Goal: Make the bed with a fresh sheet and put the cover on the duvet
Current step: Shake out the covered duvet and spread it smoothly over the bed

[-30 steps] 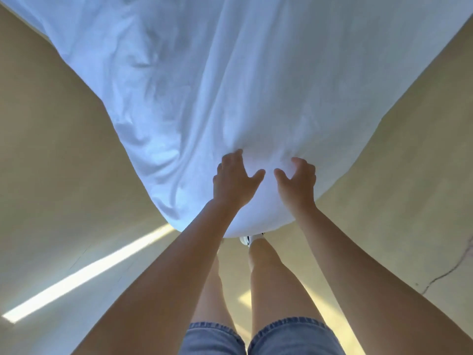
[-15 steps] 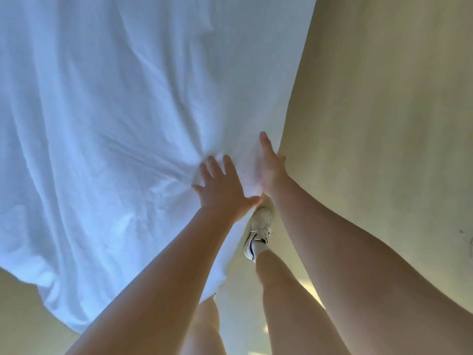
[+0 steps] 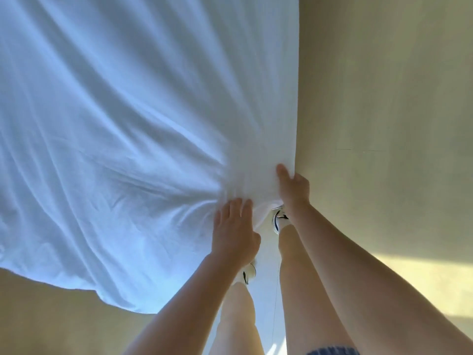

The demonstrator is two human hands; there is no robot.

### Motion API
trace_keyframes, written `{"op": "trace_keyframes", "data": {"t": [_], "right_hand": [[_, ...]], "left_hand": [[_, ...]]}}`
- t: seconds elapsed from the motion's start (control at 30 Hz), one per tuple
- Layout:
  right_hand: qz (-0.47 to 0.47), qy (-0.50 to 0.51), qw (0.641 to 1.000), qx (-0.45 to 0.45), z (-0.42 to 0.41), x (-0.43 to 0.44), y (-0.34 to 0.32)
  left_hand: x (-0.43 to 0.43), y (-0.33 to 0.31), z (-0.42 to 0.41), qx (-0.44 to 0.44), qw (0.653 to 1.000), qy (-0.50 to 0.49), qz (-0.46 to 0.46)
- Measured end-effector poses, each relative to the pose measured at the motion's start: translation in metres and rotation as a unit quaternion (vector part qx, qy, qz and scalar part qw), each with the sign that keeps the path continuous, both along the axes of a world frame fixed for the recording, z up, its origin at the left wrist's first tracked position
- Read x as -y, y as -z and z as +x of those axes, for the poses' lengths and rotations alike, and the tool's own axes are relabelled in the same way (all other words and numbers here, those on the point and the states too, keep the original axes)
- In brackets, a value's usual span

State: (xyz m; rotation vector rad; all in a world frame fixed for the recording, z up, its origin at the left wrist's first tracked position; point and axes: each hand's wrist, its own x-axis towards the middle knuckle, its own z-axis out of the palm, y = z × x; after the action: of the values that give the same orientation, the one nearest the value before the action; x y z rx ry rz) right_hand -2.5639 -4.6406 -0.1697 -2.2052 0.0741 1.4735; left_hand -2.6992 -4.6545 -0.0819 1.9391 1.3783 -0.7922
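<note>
Hands at sheet corner

Right hand (image 3: 294, 187) clasps the corner of the sheet (image 3: 128, 119), thumb on top; left hand (image 3: 234, 231) presses just beside it, fingers straight. Soft white cloth spreads left, creases fanning from the hands. Half a second ago the right fingers lay straight. Shoes (image 3: 279, 219) stand on tan floor (image 3: 384, 98) below

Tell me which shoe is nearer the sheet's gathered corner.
The right shoe, beside the right hand at the sheet's corner; the left shoe is further back, partly hidden below the left hand.
</note>
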Motion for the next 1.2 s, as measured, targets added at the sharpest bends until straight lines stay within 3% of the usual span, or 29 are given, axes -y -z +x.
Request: {"op": "trace_keyframes", "data": {"t": [0.07,0.23,0.37,0.47,0.67,0.73,0.83,0.9,1.0,1.1,1.2], "right_hand": [[-0.003,-0.004,1.0,0.019,-0.018,-0.001,0.004],[0.058,-0.168,0.978,0.106,-0.072,0.022,-0.034],[0.103,-0.379,0.904,0.168,-0.126,0.063,-0.082],[0.084,-0.553,0.812,0.164,-0.17,0.107,-0.113],[-0.033,-0.832,0.551,0.05,-0.296,0.188,-0.154],[-0.003,-0.888,0.454,0.069,-0.353,0.206,-0.171],[0.072,-0.938,0.331,0.078,-0.432,0.218,-0.19],[0.085,-0.943,0.318,0.044,-0.476,0.215,-0.203],[0.087,-0.932,0.35,0.034,-0.527,0.197,-0.217],[0.086,-0.935,0.341,0.037,-0.582,0.171,-0.229],[0.083,-0.939,0.333,0.034,-0.644,0.142,-0.23]], "left_hand": [[-0.007,-0.004,-0.015,0.034,0.998,-0.05,-0.021],[0.004,-0.029,-0.072,0.105,0.972,-0.205,-0.042],[0.056,-0.048,-0.151,0.102,0.934,-0.329,-0.091],[0.126,-0.058,-0.234,0.072,0.917,-0.366,-0.139],[0.285,-0.093,-0.412,-0.017,0.897,-0.406,-0.172],[0.326,-0.104,-0.451,-0.004,0.875,-0.446,-0.186],[0.36,-0.108,-0.488,0.054,0.812,-0.56,-0.157],[0.37,-0.109,-0.51,0.103,0.744,-0.649,-0.121],[0.381,-0.113,-0.546,0.159,0.629,-0.757,-0.077],[0.377,-0.115,-0.589,0.179,0.589,-0.786,-0.056],[0.357,-0.115,-0.643,0.188,0.576,-0.794,-0.049]]}}
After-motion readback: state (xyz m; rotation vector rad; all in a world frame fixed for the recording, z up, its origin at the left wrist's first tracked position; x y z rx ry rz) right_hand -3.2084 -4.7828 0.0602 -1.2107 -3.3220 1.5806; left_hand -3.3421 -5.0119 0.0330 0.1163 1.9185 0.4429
